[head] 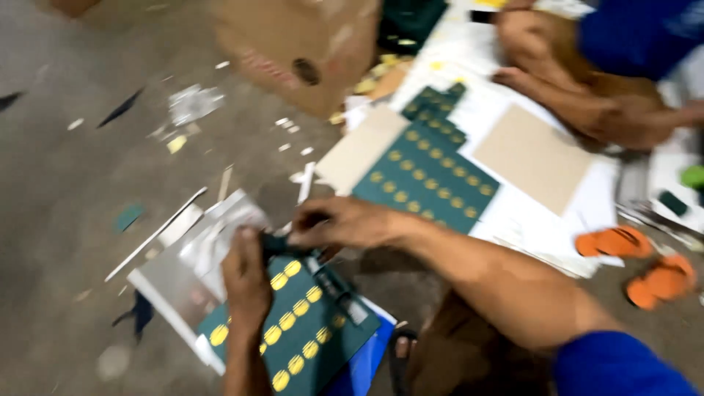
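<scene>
The dotted sheet point(304, 330) lies on the floor point(66, 191) under both hands; the left hand point(246, 282) is on it, the right hand point(345, 222) just behind; a second dotted sheet point(425, 180) lies farther back, the cardboard box point(293, 51) behind it; 2 sandals point(642, 264) lie right.

Green sheet point(293, 330) under the hands — matt card, printed with glossy-looking yellow ovals. Second green sheet point(425, 176) — same matt card. Tan boards point(532, 158) — plain, uncoated cardboard, smooth. Brown box point(293, 44) — corrugated cardboard, dull. Floor point(66, 183) — rough grey concrete, littered with paper scraps. Orange sandals point(638, 264) — rubbery, matt. White sheets point(506, 220) — smooth paper.
</scene>
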